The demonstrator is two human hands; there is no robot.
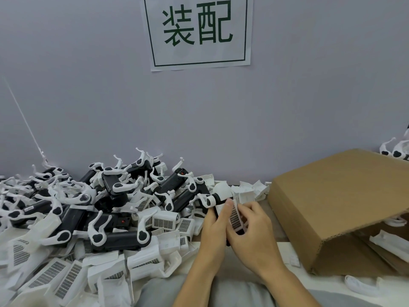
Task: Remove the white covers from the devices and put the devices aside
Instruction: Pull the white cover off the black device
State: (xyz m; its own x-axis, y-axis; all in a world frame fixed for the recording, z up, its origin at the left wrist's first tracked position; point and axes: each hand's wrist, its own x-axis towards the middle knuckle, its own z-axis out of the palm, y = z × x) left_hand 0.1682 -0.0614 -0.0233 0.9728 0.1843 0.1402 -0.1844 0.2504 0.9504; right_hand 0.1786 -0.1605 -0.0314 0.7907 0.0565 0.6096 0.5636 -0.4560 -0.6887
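Both my hands hold one black device [218,199] with white folded arms, just above the table's middle. My left hand [215,227] grips its body from the left, thumb laid along the top. My right hand [252,229] pinches the white cover [235,216], whose dark grid label faces up, at the device's right side. The cover sits partly off the body. A white dome-shaped part of the device points away from me.
A big heap of black devices [124,193] with white arms fills the left. Loose white covers [66,275] lie in front of it. An open cardboard box [332,196] stands at the right, with white parts [389,242] inside. A paper sign [197,32] hangs on the wall.
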